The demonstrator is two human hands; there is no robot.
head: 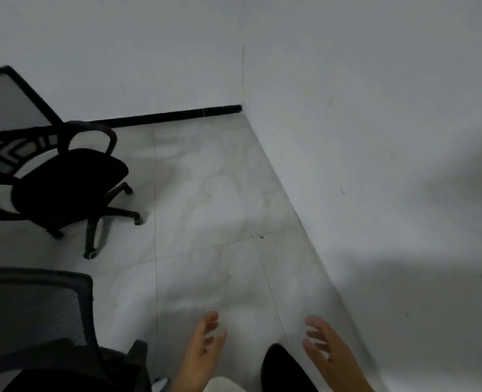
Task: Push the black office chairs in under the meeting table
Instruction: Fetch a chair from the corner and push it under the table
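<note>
**Both hands free, two chairs to the left, table out of view**

Fingers. Left hand, bottom centre of the frame: fingers spread and loosely bent, palm turned inward, holding nothing. Right hand, bottom right of centre: fingers likewise splayed and relaxed, holding nothing. The two hands float apart above the floor, touching neither chair.

Task items. Near office chair, lower left corner: dark mesh backrest facing the camera, just beside the left hand but not in contact. Far office chair, middle left: black padded seat, looped armrests, star base on castors, standing free on the floor and well apart from the hands. A grey panel with a black edge at upper left overlaps the far chair's back; it may be the meeting table's corner, but blur makes this uncertain.

Step in hand, as a judgement. The near chair is the likely next one. A good push would take the top rail of the backrest with both hands, evenly spaced, square the chair to the table edge first, then roll it straight so the armrests pass beneath the top rather than strike it.

Surface. Pale marbled floor tiles, glossy, thin grout lines; castors should roll easily.

Room. White walls meeting at a corner, upper centre; black skirting along the back wall only. A dark shoe shows at bottom centre. The frame is dim and motion-blurred.
</note>
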